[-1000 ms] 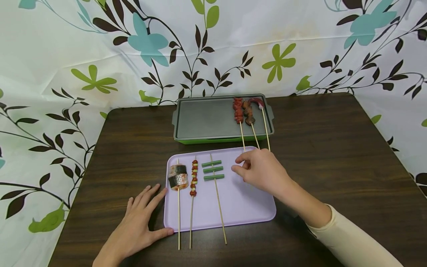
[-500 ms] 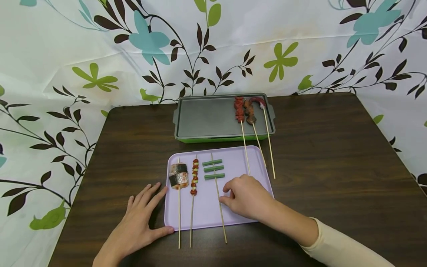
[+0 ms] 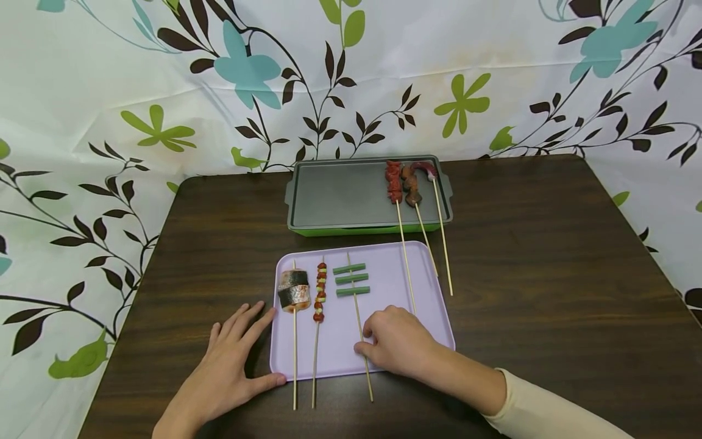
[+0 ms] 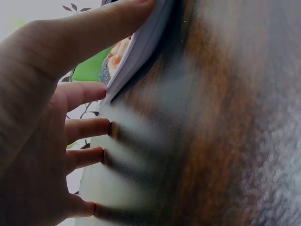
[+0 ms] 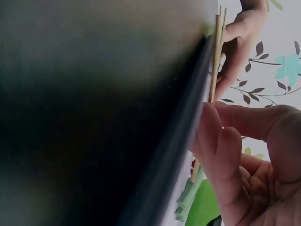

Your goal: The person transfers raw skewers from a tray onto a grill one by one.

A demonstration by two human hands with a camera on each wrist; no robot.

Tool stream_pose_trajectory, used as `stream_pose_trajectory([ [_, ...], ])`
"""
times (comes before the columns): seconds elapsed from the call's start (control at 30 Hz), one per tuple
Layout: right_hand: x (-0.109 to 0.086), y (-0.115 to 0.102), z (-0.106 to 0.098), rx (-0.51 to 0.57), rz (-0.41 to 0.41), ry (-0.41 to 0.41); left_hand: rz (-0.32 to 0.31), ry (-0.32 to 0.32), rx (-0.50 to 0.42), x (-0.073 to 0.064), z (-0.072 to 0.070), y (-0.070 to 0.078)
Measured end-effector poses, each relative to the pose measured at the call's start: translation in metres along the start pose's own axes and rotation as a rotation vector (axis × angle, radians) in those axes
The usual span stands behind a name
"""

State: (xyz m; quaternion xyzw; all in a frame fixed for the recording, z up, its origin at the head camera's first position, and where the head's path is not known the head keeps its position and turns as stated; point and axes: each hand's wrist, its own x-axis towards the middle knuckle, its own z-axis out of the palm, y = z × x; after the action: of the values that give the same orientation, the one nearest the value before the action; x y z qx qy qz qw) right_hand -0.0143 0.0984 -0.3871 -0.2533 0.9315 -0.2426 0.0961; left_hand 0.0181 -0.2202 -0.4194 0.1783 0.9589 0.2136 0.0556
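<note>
Three skewers, red (image 3: 393, 181), brown (image 3: 410, 186) and purple (image 3: 425, 169), lay at 2 o'clock on the grill (image 3: 340, 190), itself at 12 o'clock from the tray (image 3: 340, 347). Green skewer (image 3: 352, 278) near the tray's middle, its stick running to 6 o'clock past the near rim; banded skewer (image 3: 294, 289) and tomato skewer (image 3: 320, 292) lay at 9 o'clock from it. Right hand (image 3: 400, 341) at 5 o'clock on the tray, thumb and forefinger pinching the green skewer's stick, as best I could judge; other fingers curled in. Left hand (image 3: 233, 360) at 8 o'clock, fingers spread, thumb and forefinger against the tray, other tips on the table (image 3: 548, 244). Step in hand, I judged: picking up the green skewer, probably for the grill. Next move seemed to call for a firm pinch, a level lift and a carry toward 12 o'clock, clear of the sticks overhanging at 1 o'clock.
</note>
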Motion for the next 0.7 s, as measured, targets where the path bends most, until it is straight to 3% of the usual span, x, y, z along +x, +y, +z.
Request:
stream_pose_trajectory([
  [0.47, -0.005, 0.005, 0.005, -0.009, 0.064, -0.005, -0.012, -0.015, 0.007, 0.0, 0.0, 0.001],
  [0.7, -0.01, 0.009, 0.005, 0.027, 0.052, 0.041, -0.002, 0.0, -0.001, 0.0, 0.0, 0.0],
])
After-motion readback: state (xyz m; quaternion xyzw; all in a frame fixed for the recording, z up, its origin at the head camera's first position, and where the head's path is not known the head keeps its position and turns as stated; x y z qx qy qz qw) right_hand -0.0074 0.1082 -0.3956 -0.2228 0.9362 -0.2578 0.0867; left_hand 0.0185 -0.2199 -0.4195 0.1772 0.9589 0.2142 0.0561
